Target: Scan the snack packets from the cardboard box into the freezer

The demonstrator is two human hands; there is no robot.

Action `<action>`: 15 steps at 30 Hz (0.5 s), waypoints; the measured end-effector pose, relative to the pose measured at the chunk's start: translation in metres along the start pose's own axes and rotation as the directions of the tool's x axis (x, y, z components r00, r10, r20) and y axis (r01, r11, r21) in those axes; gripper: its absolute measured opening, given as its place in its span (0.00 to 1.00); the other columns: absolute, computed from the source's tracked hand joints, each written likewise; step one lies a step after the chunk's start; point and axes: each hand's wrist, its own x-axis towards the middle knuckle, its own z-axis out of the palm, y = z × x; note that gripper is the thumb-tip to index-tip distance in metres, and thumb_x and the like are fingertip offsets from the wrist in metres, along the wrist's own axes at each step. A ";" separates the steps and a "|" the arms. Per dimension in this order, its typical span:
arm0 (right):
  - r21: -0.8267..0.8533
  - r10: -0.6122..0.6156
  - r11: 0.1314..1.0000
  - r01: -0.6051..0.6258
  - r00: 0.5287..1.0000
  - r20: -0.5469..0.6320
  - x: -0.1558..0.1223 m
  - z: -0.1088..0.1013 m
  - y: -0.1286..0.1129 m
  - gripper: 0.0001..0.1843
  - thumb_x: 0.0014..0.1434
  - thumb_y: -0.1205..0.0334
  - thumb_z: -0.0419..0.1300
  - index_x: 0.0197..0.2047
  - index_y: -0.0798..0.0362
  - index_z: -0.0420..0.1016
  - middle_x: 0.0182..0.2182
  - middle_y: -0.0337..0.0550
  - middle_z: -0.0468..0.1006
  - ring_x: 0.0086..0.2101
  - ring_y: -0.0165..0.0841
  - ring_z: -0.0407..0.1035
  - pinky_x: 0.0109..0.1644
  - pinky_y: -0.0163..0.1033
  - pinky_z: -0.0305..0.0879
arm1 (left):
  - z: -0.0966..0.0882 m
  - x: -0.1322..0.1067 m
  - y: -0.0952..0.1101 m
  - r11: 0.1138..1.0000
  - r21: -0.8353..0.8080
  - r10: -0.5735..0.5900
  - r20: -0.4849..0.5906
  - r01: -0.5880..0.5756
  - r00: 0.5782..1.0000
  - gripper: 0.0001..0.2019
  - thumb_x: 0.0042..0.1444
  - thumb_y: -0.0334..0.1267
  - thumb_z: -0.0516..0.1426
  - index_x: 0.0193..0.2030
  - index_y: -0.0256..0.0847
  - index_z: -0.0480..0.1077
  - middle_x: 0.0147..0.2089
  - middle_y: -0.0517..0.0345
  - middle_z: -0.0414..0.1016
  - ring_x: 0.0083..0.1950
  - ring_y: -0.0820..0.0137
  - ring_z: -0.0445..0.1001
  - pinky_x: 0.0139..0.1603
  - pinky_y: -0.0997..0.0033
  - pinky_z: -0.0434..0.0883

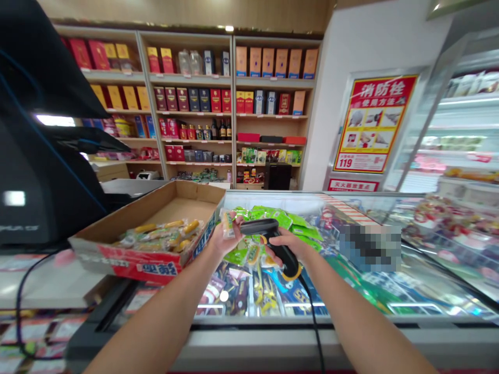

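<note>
**Barcode scanner (259, 227) and small snack packet (228, 224) held above the chest freezer (312, 332)**

I hold the scanner in my right hand (286, 244). This hand is closed around the black grip, and the fingers wrap it firmly from below. The scanner head points to the left, just beside the packet, and I cannot see that they touch. A black cord (312, 322) goes down from the scanner's end, over the front edge of the freezer.

My left hand (222, 240) is almost closed too, and it pinches the small packet, which stands upright between the fingers. Both hands are above the middle of the freezer, and they are near each other.

Inside the freezer, under my hands, lie many green packets (280, 218) and other colored bags. To the left of the freezer stands an open cardboard box (136, 259), with yellow snack packets (163, 236) lying in it. It sits on the white worktop (47, 280), next to a black terminal (39, 171). Behind the freezer are wooden shelves (234, 104) with boxed bottles, and behind its right side hangs a red and yellow fire hydrant poster (374, 124).
</note>
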 end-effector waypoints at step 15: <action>-0.016 0.039 0.999 -0.039 0.999 0.019 0.004 0.004 0.005 0.16 0.48 0.53 0.65 0.34 0.57 0.68 0.18 0.37 0.73 0.12 0.28 0.65 0.15 0.31 0.63 | 0.011 0.002 0.000 0.995 -0.013 0.093 -0.053 -0.094 0.994 0.15 0.58 0.34 0.57 0.22 0.40 0.58 0.21 0.63 0.58 0.25 0.74 0.65 0.29 0.75 0.68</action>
